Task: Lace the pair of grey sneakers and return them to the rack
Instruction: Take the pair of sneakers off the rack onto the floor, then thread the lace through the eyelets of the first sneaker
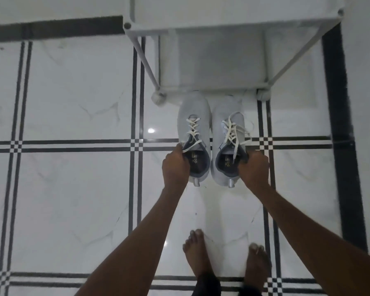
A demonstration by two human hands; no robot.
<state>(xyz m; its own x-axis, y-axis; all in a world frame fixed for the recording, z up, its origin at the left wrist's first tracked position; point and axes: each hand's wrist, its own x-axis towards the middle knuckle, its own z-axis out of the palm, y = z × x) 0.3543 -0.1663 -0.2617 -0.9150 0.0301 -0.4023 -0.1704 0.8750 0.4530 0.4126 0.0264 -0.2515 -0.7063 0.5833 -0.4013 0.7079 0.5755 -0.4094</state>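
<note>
white marble floor tiles [73, 189] with black grid lines, and the white metal-frame shoe rack [214, 67] up top. left hand [175, 167] clamps the left grey knit sneaker [193, 116] at its collar, right hand [254, 169] clamps the right grey knit sneaker [224, 116], both toes pointing at the rack's bottom shelf, white laces threaded. bare feet [197, 255] stand below.

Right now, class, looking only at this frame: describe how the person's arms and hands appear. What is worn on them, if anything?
Both arms are bare from the frame's lower edge to the wrists: no sleeves show. The left hand and right hand wear no gloves, and no watch, bracelet or ring is visible, though the picture is slightly blurred. The feet are bare too, with dark trouser hems just above them.
</note>
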